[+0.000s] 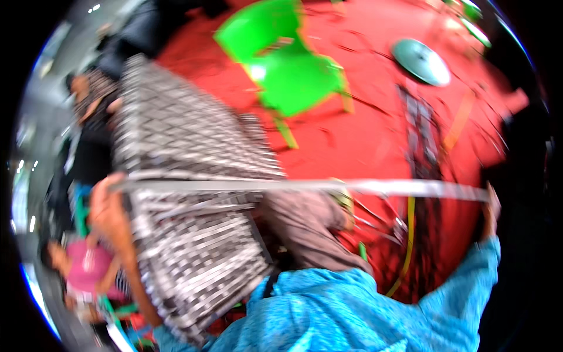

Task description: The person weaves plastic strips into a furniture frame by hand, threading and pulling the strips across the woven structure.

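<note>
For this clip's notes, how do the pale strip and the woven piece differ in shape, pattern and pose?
Shape: the pale strip is one long, narrow band; the woven piece is broad.
Pattern: the pale strip looks plain, while the woven piece is dark-and-white checked.
Pose: the pale strip stretches between the left hand and right hand; the woven piece sits toward the left, partly crossed by it.
Both show whitish tones and are motion-blurred.
</note>
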The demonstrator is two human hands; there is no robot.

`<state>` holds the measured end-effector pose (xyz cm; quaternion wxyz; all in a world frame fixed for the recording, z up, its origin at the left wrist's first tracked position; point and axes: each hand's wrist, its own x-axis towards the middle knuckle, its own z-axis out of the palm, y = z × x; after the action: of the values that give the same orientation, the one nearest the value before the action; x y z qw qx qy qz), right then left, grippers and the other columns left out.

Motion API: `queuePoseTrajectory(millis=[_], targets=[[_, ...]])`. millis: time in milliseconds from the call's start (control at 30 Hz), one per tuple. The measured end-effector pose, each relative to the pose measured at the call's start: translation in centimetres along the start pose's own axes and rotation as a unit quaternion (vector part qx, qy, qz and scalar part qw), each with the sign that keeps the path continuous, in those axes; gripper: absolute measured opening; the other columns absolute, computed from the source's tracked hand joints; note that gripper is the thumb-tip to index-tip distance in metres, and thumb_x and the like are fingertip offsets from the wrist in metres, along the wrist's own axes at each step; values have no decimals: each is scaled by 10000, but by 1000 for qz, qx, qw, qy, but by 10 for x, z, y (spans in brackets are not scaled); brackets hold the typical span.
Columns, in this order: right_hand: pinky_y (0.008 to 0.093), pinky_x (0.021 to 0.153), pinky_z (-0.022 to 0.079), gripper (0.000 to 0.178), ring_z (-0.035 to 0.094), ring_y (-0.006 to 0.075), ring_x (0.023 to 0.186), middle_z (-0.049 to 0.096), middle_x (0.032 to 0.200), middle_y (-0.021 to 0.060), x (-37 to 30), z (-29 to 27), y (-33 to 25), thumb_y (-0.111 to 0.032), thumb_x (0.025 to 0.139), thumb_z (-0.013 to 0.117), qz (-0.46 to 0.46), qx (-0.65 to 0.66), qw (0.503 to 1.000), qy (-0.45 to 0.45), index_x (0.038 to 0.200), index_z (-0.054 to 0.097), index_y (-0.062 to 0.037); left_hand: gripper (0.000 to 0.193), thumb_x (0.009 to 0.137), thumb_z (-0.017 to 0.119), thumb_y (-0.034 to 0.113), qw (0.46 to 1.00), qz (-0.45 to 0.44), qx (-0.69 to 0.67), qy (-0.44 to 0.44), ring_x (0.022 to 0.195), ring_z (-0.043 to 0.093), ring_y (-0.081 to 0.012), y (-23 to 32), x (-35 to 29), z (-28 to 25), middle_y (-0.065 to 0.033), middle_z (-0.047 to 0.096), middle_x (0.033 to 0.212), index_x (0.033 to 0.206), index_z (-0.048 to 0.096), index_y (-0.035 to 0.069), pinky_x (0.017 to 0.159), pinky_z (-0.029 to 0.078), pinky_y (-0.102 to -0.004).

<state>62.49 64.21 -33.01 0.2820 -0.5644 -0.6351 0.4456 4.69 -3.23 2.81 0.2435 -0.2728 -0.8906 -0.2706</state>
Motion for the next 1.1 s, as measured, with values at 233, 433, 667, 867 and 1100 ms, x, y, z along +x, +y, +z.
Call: queuePoseTrajectory(millis=[233,433,667,867,1100], targets=[[278,663,440,344,494,153,727,527,830,42,-58,-19,62,-152,864,459,218,-19,970,-110,1197,498,-79,96,797,537,0,995,23,-89,42,676,574,-143,28,-2,-2,-82,599,739,844,615,-31,625,438,-247],[272,789,377,337,466,168,881,521,981,56,-69,-45,106,-180,856,480,133,208,968,-46,1166,513,-54,117,821,540,45,994,-13,-94,52,670,570,-153,22,-4,-2,-95,601,745,840,616,-42,632,441,-262],[326,945,356,418,487,207,1056,545,1115,101,-123,-23,37,-309,868,516,85,249,964,-35,1177,504,-28,149,844,539,81,992,-21,-107,55,671,559,-102,15,-3,1,-70,594,736,858,622,-42,594,433,-232],[233,574,414,299,518,86,662,616,843,-14,-131,21,66,-212,882,501,-130,135,981,41,1155,512,-91,167,863,536,116,993,-18,-109,47,700,573,-96,10,0,4,-60,628,775,885,626,-23,631,448,-228],[229,579,448,277,544,117,675,607,851,3,-39,16,143,-173,899,484,141,420,892,-89,1163,516,-96,201,869,530,134,991,-65,-107,39,684,569,-93,16,-3,0,-49,612,755,874,635,-39,637,453,-224]])
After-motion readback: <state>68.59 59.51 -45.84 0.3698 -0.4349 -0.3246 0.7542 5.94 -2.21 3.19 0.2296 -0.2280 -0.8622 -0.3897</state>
